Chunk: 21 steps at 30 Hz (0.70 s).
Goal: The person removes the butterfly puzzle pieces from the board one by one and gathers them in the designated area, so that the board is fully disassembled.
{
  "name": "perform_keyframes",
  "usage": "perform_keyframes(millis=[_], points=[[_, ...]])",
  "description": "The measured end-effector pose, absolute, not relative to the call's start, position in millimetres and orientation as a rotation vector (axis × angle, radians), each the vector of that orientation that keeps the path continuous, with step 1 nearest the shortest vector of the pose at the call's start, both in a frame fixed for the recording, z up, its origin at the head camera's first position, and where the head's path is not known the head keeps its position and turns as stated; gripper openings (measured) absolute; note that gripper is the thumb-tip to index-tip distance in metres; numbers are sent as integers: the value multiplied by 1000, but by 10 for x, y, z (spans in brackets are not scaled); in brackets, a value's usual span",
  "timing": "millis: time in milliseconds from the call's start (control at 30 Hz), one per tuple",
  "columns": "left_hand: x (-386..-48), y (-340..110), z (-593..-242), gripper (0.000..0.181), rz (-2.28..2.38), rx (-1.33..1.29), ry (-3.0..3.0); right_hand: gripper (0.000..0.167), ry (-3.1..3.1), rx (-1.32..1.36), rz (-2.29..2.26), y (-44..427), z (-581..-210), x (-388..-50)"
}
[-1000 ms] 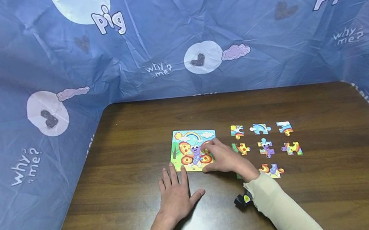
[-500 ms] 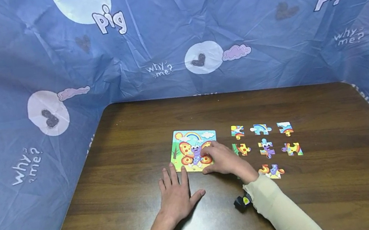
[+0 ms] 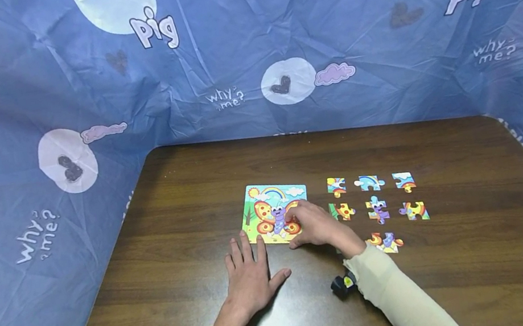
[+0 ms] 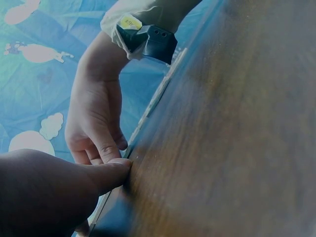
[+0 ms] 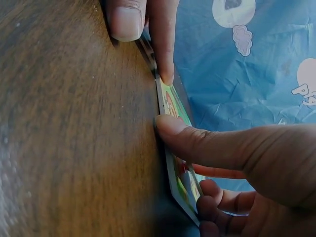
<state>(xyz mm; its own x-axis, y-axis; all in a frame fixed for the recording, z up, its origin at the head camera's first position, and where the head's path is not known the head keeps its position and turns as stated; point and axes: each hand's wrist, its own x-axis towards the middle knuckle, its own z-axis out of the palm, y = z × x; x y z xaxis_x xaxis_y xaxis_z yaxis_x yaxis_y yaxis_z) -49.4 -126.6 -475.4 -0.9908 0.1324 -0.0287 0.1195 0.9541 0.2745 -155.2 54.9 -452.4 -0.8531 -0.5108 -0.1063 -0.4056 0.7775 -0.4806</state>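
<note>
A butterfly puzzle board (image 3: 255, 210) lies on the wooden table. My left hand (image 3: 249, 285) rests flat with spread, straight fingers, their tips touching the board's near left edge. At its near right corner my right hand (image 3: 321, 225) curls thumb and fingers, pinching a puzzle piece that they mostly hide. In the right wrist view, the right thumb (image 5: 173, 126) bears on the near edge of the board (image 5: 181, 185), with curled fingertips (image 5: 210, 190) by its side. The left wrist view shows the left thumb (image 4: 108, 173) on the table, and the right hand (image 4: 101, 106) beyond it.
Right of the board lie several loose puzzle pieces in rows, among them a rainbow piece (image 3: 370, 183), a purple body piece (image 3: 377, 210) and an orange wing piece (image 3: 385, 242) near the right sleeve. A blue printed cloth (image 3: 221, 48) stands behind the table (image 3: 167, 248).
The right fingers have drawn in toward the board's near right corner, and the thumb has shifted slightly. A green bit beside the right wrist is now covered. The left hand stays in place.
</note>
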Motion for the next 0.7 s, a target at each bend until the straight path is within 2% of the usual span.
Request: perform_keyframes(millis=[333,700], points=[[-499,-1262,-4769,93,424,195,3058,41,2720,-829,-654,585,-4484,-1543],[-504,-1268,-4774,94,413,193,3049,45,2724,-851,-734,706,-4374,-1533]])
